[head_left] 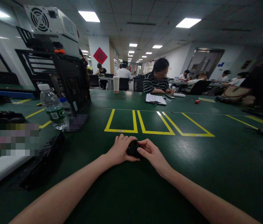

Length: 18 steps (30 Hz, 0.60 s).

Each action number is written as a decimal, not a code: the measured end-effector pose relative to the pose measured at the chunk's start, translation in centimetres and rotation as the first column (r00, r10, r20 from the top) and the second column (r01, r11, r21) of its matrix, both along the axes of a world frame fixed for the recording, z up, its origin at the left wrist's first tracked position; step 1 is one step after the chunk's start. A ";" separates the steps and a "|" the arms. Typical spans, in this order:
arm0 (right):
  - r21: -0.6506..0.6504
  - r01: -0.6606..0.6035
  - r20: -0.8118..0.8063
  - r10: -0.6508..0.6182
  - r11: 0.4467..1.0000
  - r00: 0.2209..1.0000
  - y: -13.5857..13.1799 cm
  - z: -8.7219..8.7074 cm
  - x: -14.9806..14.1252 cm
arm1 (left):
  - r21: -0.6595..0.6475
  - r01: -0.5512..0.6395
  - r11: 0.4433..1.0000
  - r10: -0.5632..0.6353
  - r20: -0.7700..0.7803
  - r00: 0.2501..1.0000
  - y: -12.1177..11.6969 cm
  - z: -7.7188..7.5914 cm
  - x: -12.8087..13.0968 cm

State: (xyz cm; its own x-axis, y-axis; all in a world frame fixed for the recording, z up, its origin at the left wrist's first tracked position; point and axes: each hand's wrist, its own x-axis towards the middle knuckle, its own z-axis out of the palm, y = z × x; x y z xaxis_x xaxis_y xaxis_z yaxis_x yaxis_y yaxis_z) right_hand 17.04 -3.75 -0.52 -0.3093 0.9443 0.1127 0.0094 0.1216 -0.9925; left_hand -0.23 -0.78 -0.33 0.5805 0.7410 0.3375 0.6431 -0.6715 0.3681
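Note:
Both of my hands meet on the green table (192, 155), just in front of the yellow taped boxes (154, 123). Between them is a small black rounded object (133, 148) that I cannot identify. My left hand (119, 149) curls its fingers over the object's left side. My right hand (150, 153) pinches its right side with thumb and fingers. Most of the object is hidden by my fingers.
An open black computer case (59, 74) stands at the back left, with a white power supply (52, 20) on top. A water bottle (52, 107) stands beside it. Black parts (43, 158) lie at left. A person writes on a clipboard (156, 99) across the table.

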 end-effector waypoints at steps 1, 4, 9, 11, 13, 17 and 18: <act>-0.001 0.015 0.013 -0.015 1.000 1.000 0.1 -0.1 0.0 | 0.006 -0.001 1.000 0.001 -0.001 1.000 0.0 0.0 0.0; -0.021 0.041 0.072 -0.040 0.999 0.997 0.3 -0.4 0.1 | 0.002 0.003 1.000 -0.003 0.000 1.000 -0.1 0.2 0.1; -0.025 -0.032 0.056 0.033 0.999 0.998 0.0 -0.2 0.2 | -0.053 0.021 0.998 -0.022 -0.024 0.999 -0.5 1.1 -0.1; -0.015 -0.051 0.023 0.052 0.999 0.998 -0.2 0.0 0.2 | -0.056 0.017 0.998 -0.018 -0.030 0.999 -0.6 1.3 -0.1; 0.003 -0.053 0.008 0.053 0.999 0.999 -0.3 0.1 0.1 | -0.058 0.015 0.998 -0.017 -0.031 0.999 -0.6 1.4 -0.1; 0.025 -0.022 0.006 0.022 0.999 1.000 -0.3 0.0 0.0 | -0.064 0.021 0.998 -0.022 -0.030 0.999 -0.7 1.4 0.0; 0.026 -0.017 0.004 0.017 1.000 1.000 -0.2 0.0 0.0 | -0.067 0.022 0.998 -0.024 -0.028 0.999 -0.7 1.5 0.0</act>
State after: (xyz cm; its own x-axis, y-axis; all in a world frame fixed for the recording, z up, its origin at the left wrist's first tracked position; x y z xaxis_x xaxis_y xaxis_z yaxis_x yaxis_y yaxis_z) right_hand 17.04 -3.98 -0.54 -0.3260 0.9355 0.1359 0.0112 0.1476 -0.9890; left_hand -0.26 -1.47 1.15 0.6066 0.7474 0.2708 0.6387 -0.6611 0.3938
